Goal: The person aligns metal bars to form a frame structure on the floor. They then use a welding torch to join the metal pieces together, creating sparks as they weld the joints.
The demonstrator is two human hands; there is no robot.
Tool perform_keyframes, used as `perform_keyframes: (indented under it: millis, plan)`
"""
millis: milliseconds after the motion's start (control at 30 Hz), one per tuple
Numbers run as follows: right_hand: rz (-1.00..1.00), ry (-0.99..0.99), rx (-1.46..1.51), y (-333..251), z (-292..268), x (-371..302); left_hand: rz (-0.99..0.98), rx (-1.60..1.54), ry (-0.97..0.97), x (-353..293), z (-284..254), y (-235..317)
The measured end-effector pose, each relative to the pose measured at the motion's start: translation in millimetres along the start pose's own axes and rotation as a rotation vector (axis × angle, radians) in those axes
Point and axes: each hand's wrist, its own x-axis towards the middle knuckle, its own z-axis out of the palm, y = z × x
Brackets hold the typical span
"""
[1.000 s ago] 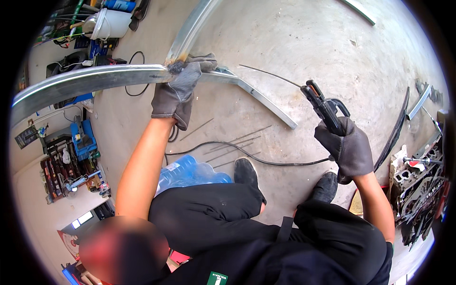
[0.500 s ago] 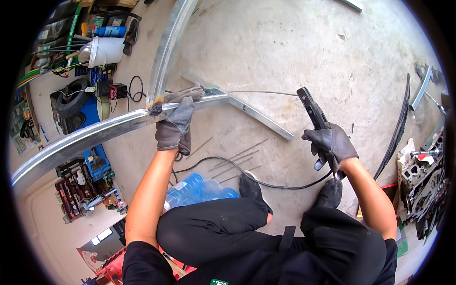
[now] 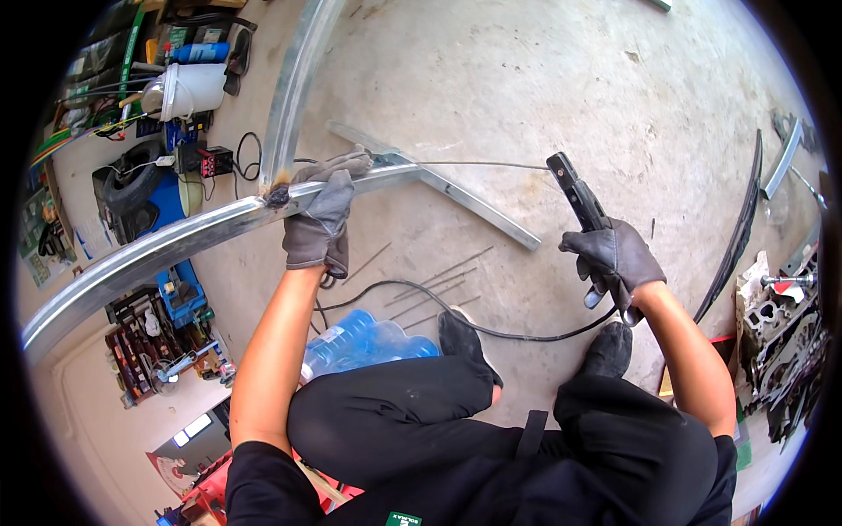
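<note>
**Head view: bracing the long steel bar (image 3: 175, 235), levelling the thin rod (image 3: 487, 164)**

We are wrapping our gloved left hand (image 3: 317, 223) around the bar, just beside the scorched joint (image 3: 277, 195) where a second bar (image 3: 303, 70) is meeting it. Our gloved right hand (image 3: 614, 259) is gripping the black electrode holder (image 3: 577, 195), right of centre. The rod is pointing left towards the bar's end; we cannot tell whether its tip is touching.

We are probably working best by bracing the bar firmly, steadying the right wrist and presenting the rod's tip rather than its side. We are also wanting fingers clear of the joint, which may be holding heat, and slack in the black cable (image 3: 517, 337) that is curving past our shoes (image 3: 605, 351).
</note>
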Motion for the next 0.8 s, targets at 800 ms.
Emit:
perform_keyframes:
  millis: [800]
  plan:
    - [-0.022,0.013,0.031,3,8,5,-0.021,-0.144,0.034,-3,1,-7]
